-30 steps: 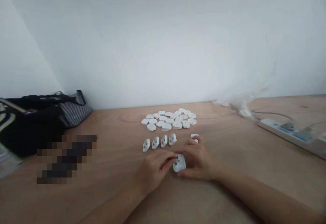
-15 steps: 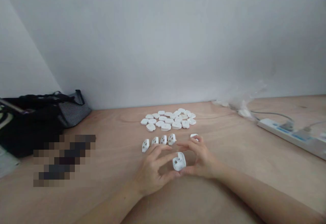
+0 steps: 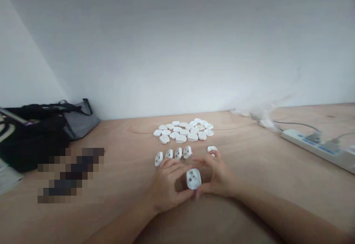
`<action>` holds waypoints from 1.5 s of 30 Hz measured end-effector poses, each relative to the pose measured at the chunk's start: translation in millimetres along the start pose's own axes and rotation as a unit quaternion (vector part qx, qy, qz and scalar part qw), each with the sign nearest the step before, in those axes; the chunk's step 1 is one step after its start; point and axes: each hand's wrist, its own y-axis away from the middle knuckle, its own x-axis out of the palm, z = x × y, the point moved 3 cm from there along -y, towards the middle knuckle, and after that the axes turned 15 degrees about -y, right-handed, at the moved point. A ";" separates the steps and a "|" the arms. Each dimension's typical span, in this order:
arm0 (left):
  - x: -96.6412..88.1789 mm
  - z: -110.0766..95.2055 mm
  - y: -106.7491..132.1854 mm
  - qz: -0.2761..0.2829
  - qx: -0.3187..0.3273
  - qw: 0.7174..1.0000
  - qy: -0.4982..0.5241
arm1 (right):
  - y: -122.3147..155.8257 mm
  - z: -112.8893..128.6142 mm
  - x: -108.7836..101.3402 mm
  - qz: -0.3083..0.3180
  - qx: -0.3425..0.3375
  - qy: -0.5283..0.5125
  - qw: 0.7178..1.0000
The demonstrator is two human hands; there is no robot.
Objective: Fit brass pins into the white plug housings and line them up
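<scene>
The plug (image 3: pixel 193 179) is held up between the person's hands over the counter (image 3: pixel 119 185), prong side toward the viewer; it is nearly square, so no long axis stands out. It lies right of the left hand (image 3: pixel 170 183) and left of the right hand (image 3: pixel 219 173), neither clearly nearer. Both grasp it, thumbs at its lower edge. Beyond stand 4 plugs (image 3: pixel 178 153) in a row; a loose plug (image 3: pixel 212 149) sits at the right fingertips, contact unclear. Farther lies a pile (image 3: pixel 181 139).
</scene>
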 end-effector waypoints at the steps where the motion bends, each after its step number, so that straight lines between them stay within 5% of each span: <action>1: -0.1 0.0 0.3 -0.004 0.001 1.000 -0.001 | -0.1 0.0 0.0 -0.001 0.003 0.005 1.000; 5: 1.4 1.4 1.3 -0.012 -0.001 1.000 -0.007 | -3.2 2.1 -8.3 0.019 0.010 0.032 0.999; 11: 8.9 9.1 4.4 -0.012 -0.026 0.999 -0.023 | -2.5 -6.9 -27.0 0.129 0.064 0.080 0.986; 19: 14.4 12.3 6.3 0.007 -0.029 0.999 -0.040 | -0.3 -11.3 -18.8 0.184 0.062 0.019 0.981; 37: 14.6 11.5 5.8 0.023 -0.028 0.999 -0.040 | -0.8 -3.4 -17.4 0.185 0.042 0.075 0.979; 45: 15.0 11.5 6.8 0.029 -0.031 0.998 -0.037 | -2.7 -5.6 -20.4 0.105 0.033 0.032 0.993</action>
